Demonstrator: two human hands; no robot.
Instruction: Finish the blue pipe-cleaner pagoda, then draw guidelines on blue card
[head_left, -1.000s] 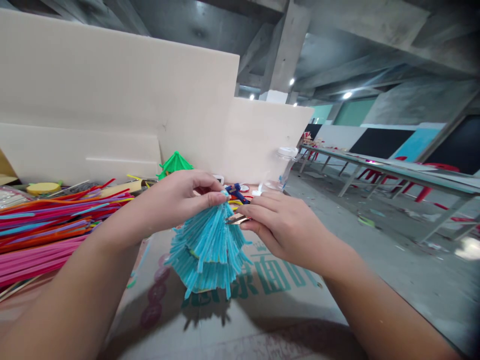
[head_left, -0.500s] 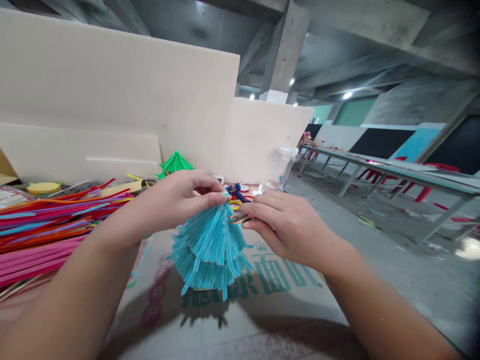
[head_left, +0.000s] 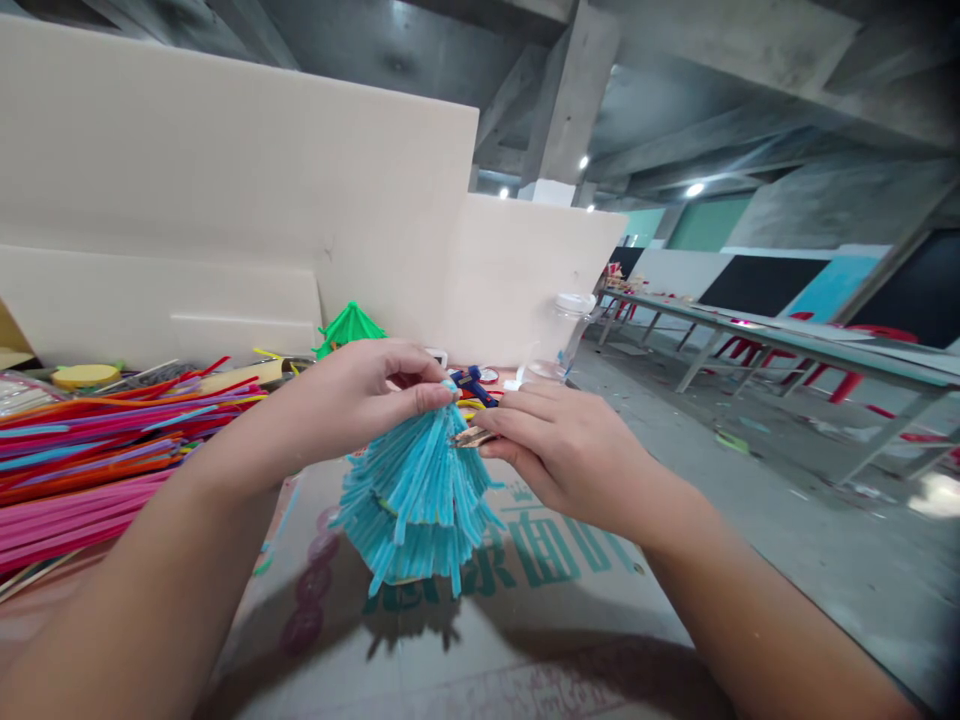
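Note:
Between my hands hangs a light-blue, two-tiered cone of fuzzy pipe cleaners point(head_left: 420, 490), its strips fanning out downward. My left hand point(head_left: 382, 385) pinches its top between thumb and index finger. From the right, my right hand point(head_left: 559, 440) grips a slim metal tool with pointed tips point(head_left: 472, 436), which looks like tweezers. Its tips touch or nearly touch the strips on the cone's upper right side. Most of the tool is hidden by my fingers. Beneath the cone lies a printed cardboard sheet point(head_left: 337, 660), with the cone's shadow on it.
Bundles of coloured pipe cleaners point(head_left: 97, 450) cover the left side. A green pipe-cleaner cone point(head_left: 352, 325) stands behind my left hand. At the back are a clear jar with a white lid point(head_left: 562, 335), a dark-blue tool point(head_left: 474, 385) and pale upright boards point(head_left: 247, 190).
The blue cone has turned and tilted slightly in my left hand, its lower strips shifting a little. My right hand and the metal tool have moved slightly left, and the tool's angle has changed.

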